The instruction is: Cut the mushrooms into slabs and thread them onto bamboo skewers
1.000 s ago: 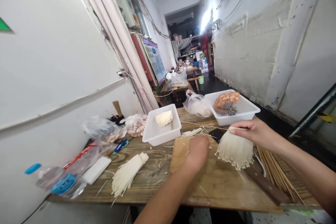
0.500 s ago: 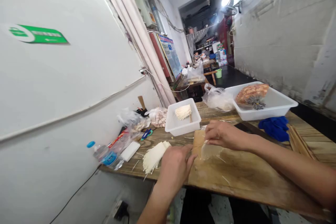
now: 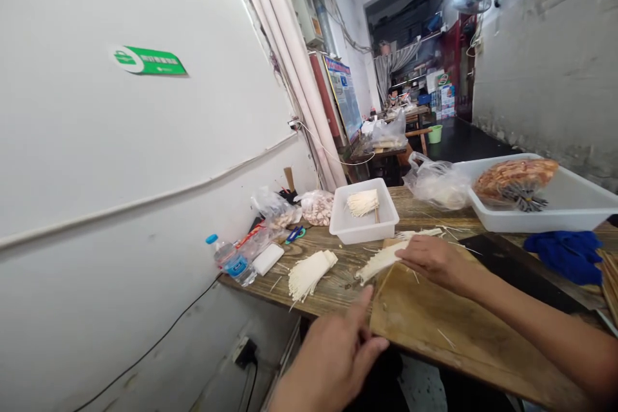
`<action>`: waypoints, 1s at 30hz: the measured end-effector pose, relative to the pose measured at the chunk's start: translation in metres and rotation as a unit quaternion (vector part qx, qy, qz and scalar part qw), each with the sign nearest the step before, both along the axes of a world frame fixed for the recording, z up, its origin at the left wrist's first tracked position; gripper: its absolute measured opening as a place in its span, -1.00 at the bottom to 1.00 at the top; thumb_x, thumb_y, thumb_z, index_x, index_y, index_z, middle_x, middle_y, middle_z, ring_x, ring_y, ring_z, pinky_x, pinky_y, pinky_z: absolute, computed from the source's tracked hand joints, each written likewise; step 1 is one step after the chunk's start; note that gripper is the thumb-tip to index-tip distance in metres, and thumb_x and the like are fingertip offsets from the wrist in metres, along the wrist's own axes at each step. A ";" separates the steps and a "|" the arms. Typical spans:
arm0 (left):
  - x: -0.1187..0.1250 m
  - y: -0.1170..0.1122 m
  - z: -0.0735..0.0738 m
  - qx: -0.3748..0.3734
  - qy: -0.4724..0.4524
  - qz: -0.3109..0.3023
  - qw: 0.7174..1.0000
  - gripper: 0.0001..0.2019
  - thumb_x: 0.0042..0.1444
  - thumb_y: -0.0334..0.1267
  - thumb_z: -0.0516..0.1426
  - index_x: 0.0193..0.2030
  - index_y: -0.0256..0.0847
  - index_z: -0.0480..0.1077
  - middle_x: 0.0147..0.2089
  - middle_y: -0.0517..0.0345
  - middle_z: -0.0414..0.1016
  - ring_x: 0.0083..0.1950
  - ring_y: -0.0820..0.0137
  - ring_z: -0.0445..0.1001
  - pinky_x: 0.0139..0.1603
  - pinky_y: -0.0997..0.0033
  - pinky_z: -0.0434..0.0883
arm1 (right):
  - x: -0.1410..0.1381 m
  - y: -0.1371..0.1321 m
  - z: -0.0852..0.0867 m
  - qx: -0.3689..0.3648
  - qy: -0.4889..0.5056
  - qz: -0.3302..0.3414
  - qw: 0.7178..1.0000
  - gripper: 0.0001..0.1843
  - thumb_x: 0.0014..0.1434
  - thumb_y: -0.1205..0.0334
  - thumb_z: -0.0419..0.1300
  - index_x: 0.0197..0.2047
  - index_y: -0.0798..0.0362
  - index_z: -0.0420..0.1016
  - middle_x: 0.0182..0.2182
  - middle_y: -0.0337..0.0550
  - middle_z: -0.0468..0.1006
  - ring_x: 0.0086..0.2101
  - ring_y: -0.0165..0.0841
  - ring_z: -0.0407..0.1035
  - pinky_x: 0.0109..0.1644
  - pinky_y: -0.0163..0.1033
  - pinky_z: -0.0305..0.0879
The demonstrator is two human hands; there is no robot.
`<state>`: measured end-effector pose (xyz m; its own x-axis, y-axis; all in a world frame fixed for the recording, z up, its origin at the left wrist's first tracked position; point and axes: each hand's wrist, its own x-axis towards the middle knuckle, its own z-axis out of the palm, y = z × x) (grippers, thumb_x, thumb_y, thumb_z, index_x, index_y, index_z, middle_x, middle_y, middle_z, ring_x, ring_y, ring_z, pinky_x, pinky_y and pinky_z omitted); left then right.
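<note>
My right hand (image 3: 434, 261) is closed on one end of a bunch of enoki mushrooms (image 3: 379, 264), which lies slanted past the far left corner of the wooden cutting board (image 3: 425, 309). My left hand (image 3: 333, 351) is nearer to me, by the board's left edge, slightly blurred. Its index finger and thumb are stretched apart with nothing seen between them. Left of the board, a fanned stack of enoki (image 3: 311, 273) lies on the table. Loose strands (image 3: 447, 338) are scattered on the board, and more enoki trimmings lie behind my right hand.
A white tub (image 3: 364, 233) holds a skewered enoki bunch (image 3: 363, 203). A dark flat blade (image 3: 512, 270) lies right of the board, near a blue cloth (image 3: 562, 256). Farther back stands a large tray (image 3: 555, 222) with bagged skewers. A water bottle (image 3: 235, 264) sits left.
My view has swung left. My right hand now holds an enoki bunch over the board's far left corner. My left hand has drawn back toward me, its index finger extended.
</note>
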<state>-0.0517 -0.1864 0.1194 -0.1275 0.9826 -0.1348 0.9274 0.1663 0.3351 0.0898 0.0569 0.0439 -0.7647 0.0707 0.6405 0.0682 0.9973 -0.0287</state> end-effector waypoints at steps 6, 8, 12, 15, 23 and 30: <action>0.056 0.028 -0.055 -0.041 -0.070 -0.224 0.971 -0.34 0.14 -0.10 0.18 0.32 -0.33 0.13 0.20 -0.23 0.39 0.17 0.01 0.41 0.12 0.07 0.40 | 0.055 0.008 -0.053 -0.071 -0.036 -0.082 0.993 -0.65 0.34 0.20 -0.05 -0.14 0.12 0.55 -0.35 -0.04 0.59 -0.33 -0.31 0.45 -0.25 -0.24 0.36; 0.068 0.036 -0.064 -0.044 -0.081 -0.284 0.954 -0.33 0.15 -0.07 0.16 0.34 -0.30 0.09 0.15 -0.20 0.44 0.11 0.06 0.47 0.04 0.14 0.45 | 0.072 -0.001 -0.054 -0.097 -0.073 -0.131 0.984 -0.67 0.31 0.25 -0.05 -0.11 0.12 0.54 -0.24 0.00 0.60 -0.25 -0.27 0.47 -0.17 -0.23 0.36; 0.062 0.057 -0.056 -0.067 -0.047 -0.383 0.920 -0.49 0.20 -0.11 0.12 0.26 -0.19 0.23 -0.04 -0.04 0.58 -0.08 0.16 0.57 -0.15 0.28 0.48 | 0.096 -0.041 -0.045 -0.135 -0.125 -0.265 0.947 -0.62 0.31 0.24 -0.09 -0.29 0.10 0.54 -0.29 0.02 0.60 -0.29 -0.19 0.49 -0.22 -0.17 0.33; 0.045 0.086 -0.055 -0.002 -0.021 -0.335 0.942 -0.64 0.34 -0.17 -0.09 0.19 -0.05 0.33 0.02 0.14 0.57 0.02 0.30 0.53 -0.05 0.33 0.45 | 0.100 -0.080 -0.048 -0.155 -0.152 -0.346 0.913 -0.62 0.28 0.14 -0.03 -0.48 0.05 0.46 -0.54 -0.05 0.54 -0.51 -0.15 0.45 -0.44 -0.16 0.23; 0.040 0.137 -0.123 0.095 0.110 -0.238 0.960 -0.31 0.33 0.12 -0.31 0.43 -0.32 -0.15 0.49 0.01 -0.21 0.50 0.27 -0.26 0.47 0.04 -0.20 | 0.072 -0.122 -0.067 -0.187 -0.207 -0.396 0.875 -0.77 0.21 0.32 0.04 -0.44 0.05 0.45 -0.52 -0.10 0.56 -0.45 -0.17 0.50 -0.43 -0.19 0.25; 0.042 0.133 -0.137 0.102 0.105 -0.242 0.959 -0.33 0.33 0.11 -0.33 0.44 -0.26 -0.17 0.48 0.08 -0.15 0.50 0.32 -0.24 0.48 0.03 -0.19 | 0.065 -0.114 -0.063 -0.199 -0.217 -0.429 0.854 -0.75 0.23 0.36 0.00 -0.36 0.13 0.49 -0.44 0.00 0.59 -0.42 -0.16 0.52 -0.42 -0.21 0.27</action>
